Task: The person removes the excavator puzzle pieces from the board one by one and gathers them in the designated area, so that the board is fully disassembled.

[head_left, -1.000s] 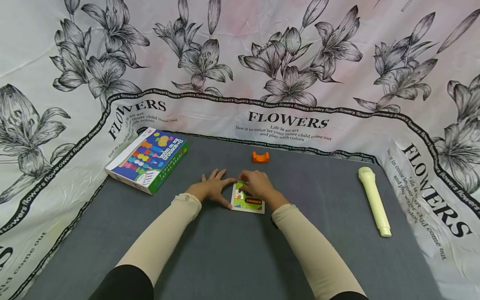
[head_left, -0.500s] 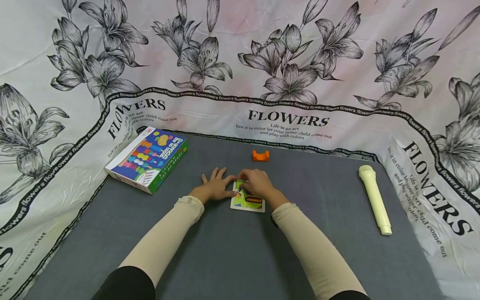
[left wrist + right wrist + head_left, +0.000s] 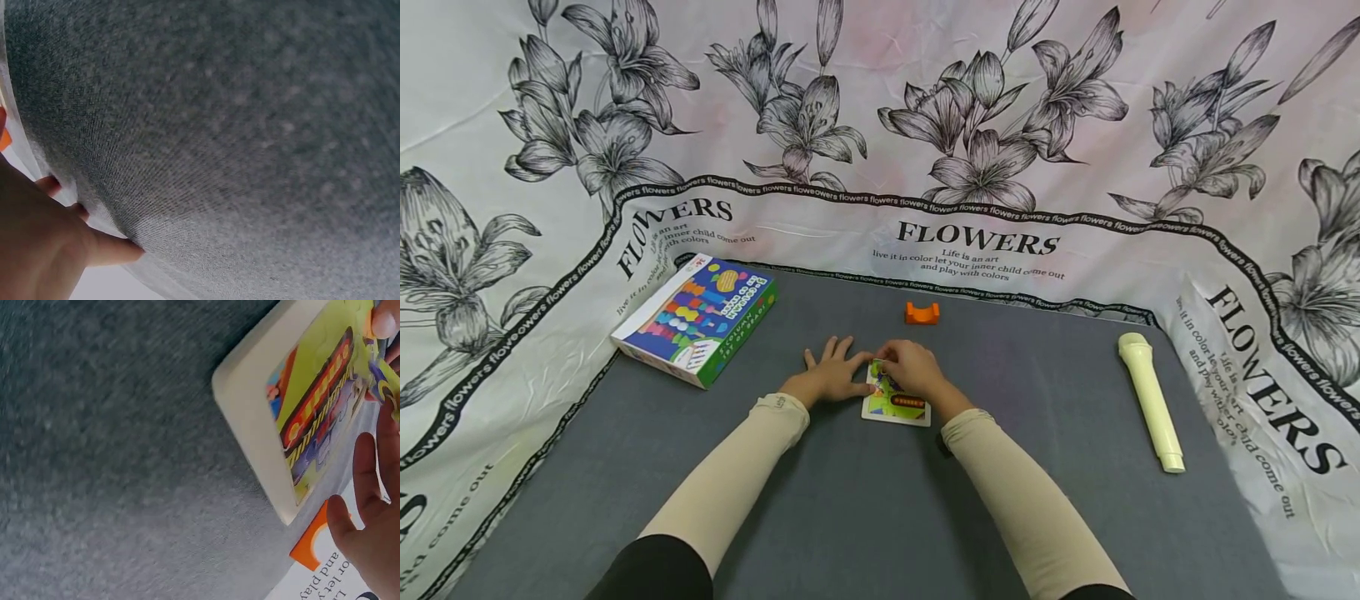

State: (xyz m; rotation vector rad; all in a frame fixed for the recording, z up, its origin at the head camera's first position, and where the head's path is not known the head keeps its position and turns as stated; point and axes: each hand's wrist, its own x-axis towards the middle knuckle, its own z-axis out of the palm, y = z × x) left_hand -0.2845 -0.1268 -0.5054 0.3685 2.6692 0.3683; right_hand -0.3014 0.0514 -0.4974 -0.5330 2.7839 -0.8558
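A small jigsaw puzzle (image 3: 886, 410) in a white frame lies flat on the grey table, with a green picture and a red and yellow strip. My right hand (image 3: 915, 369) is over its upper part. In the right wrist view its fingertips pinch a green and purple puzzle piece (image 3: 382, 380), tilted up at the puzzle's far end. To the left, my left hand (image 3: 831, 377) has its fingers spread on the table. Its thumb touches the puzzle's left edge and its index fingertip is at the upper left corner. The right fingers partly cover the picture.
An orange curved block (image 3: 922, 313) sits behind the hands. A blue and green game box (image 3: 703, 312) is at the back left. On the right lies a pale yellow microphone-shaped stick (image 3: 1152, 404). A flower-printed cloth (image 3: 820, 221) rises behind the table.
My left thumb has moved from the puzzle's lower left corner up along its left edge. My right hand's fingers have shifted slightly over the upper part. The puzzle has stayed in place.
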